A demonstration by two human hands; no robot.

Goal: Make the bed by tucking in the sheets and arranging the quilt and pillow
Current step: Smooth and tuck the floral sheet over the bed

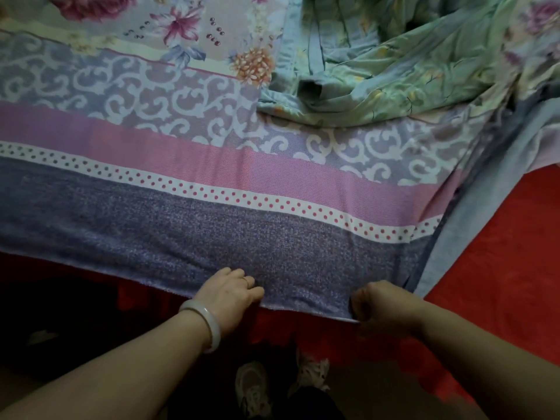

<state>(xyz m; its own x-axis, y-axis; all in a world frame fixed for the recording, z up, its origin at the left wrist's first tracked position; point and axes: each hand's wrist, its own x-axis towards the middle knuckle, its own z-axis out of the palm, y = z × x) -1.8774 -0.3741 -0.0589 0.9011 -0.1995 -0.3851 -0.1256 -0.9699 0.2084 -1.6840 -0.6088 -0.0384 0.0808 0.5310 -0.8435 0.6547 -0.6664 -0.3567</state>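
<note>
A patterned sheet [188,165] with purple, pink and dotted bands and large flowers lies spread over the bed. Its near hem hangs at the bed's front edge. My left hand [228,291], with a pale bangle on the wrist, grips that purple hem with curled fingers. My right hand [380,303] pinches the same hem further right, close to the sheet's corner. A crumpled green floral quilt [391,65] lies bunched at the far right of the bed. No pillow is in view.
A red bed cover [500,253] shows under the sheet at the right and along the front. A light blue cloth edge [460,237] runs diagonally down the sheet's right side. My shoes [254,386] stand on the dark floor below.
</note>
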